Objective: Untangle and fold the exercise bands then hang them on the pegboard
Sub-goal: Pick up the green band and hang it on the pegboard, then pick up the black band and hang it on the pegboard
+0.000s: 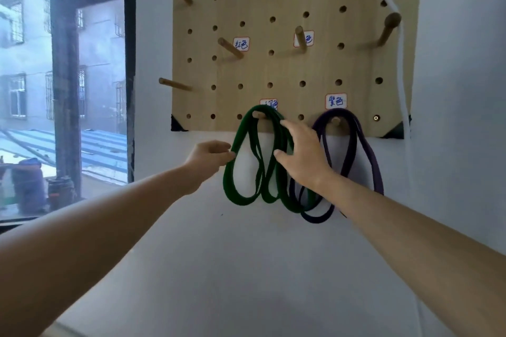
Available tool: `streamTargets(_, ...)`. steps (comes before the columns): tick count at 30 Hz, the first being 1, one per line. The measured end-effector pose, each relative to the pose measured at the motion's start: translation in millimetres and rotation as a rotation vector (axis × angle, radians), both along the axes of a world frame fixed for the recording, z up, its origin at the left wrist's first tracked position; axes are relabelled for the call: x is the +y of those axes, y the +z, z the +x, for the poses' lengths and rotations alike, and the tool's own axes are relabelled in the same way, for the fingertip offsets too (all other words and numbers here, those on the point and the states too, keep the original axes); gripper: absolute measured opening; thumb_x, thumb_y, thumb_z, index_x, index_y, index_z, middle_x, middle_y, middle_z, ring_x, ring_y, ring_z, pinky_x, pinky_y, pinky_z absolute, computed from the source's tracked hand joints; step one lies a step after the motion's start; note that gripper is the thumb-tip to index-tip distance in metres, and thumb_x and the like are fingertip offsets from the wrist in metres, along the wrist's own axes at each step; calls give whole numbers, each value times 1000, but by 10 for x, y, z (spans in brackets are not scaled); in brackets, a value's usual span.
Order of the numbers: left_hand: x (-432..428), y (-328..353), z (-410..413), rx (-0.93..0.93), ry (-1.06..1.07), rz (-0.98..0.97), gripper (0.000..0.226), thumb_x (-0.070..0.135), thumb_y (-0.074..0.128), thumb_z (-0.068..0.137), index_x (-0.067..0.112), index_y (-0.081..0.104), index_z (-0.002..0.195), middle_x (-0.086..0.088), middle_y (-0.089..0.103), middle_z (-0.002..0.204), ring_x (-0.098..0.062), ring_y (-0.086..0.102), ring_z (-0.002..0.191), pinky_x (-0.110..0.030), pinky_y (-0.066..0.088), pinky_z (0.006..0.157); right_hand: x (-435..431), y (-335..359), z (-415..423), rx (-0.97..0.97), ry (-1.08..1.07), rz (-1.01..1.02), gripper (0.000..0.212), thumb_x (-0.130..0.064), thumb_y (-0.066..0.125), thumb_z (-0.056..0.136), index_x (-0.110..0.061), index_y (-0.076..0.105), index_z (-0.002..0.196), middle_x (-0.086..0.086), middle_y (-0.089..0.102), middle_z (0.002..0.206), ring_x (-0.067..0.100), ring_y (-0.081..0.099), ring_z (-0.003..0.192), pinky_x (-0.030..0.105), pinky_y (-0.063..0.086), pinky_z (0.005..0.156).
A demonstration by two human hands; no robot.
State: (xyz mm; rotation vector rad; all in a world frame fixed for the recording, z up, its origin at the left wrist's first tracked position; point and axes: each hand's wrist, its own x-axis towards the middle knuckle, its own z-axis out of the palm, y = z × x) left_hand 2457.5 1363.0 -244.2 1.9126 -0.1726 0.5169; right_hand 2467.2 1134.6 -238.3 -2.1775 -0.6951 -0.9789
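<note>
A green exercise band (241, 194) hangs in several loops from a wooden peg (258, 114) at the bottom of the wooden pegboard (290, 68). A purple band (368, 156) hangs folded on the neighbouring peg (335, 120) to the right. My left hand (210, 157) pinches the left edge of the green band's outer loop. My right hand (301, 156) has its fingers spread over the green band's right-hand loops, touching them. Part of the purple band is hidden behind my right hand and wrist.
Several empty wooden pegs (231, 48) stick out of the board, with small handwritten labels (336, 101) beside some. A white cord (402, 63) hangs down the board's right edge. A dark-framed window (65, 90) is to the left; white wall lies below.
</note>
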Motion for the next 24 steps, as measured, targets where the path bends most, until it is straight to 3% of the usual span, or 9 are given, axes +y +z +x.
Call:
streamTargets(3, 155, -234, -367, 76, -37, 87, 19, 18, 70, 94, 15, 71, 112, -5, 74, 105, -22, 71, 99, -29, 55, 82, -99, -379, -247, -55, 14, -38, 45, -29, 68, 88, -18, 60, 131, 1, 58, 128, 22, 50, 121, 44, 44, 106)
streamTargets(8, 209, -899, -936, 201, -150, 212, 13, 21, 67, 96, 18, 76, 104, 0, 79, 95, -17, 74, 87, -27, 55, 80, -198, -1086, -802, 190, 152, 91, 8, -13, 68, 92, -17, 75, 96, -9, 70, 95, 1, 61, 90, 8, 43, 79)
streamTargets(12, 106, -1988, -1336, 351, -205, 216, 11, 18, 68, 95, 20, 76, 102, 2, 79, 92, -13, 74, 82, -25, 55, 75, -242, -2046, -1093, 428, 159, 142, 13, -9, 69, 91, -18, 75, 83, -11, 69, 75, 1, 59, 66, 12, 45, 64)
streamTargets(15, 72, -2851, -1651, 506, -244, 206, 12, 18, 70, 93, 20, 77, 103, 3, 79, 92, -11, 73, 83, -25, 57, 76, -186, -2836, -1240, 636, 117, 18, 8, -14, 70, 92, -18, 76, 87, -9, 71, 78, 0, 59, 66, 14, 46, 66)
streamTargets(20, 28, -4083, -2050, 701, -167, 130, 11, 18, 72, 90, 17, 78, 99, 1, 77, 85, -3, 68, 71, -19, 50, 65, -86, -3958, -1390, 988, 129, -350, 11, -23, 70, 90, -22, 75, 99, -5, 74, 93, 13, 68, 89, 27, 52, 84)
streamTargets(24, -36, -5018, -2344, 856, -116, 56, 11, 14, 67, 93, 14, 75, 101, -4, 77, 90, -9, 69, 74, -14, 49, 63, -23, -4643, -1466, 1191, 160, -618, 17, -28, 67, 90, -21, 75, 103, 0, 75, 103, 17, 68, 96, 29, 53, 87)
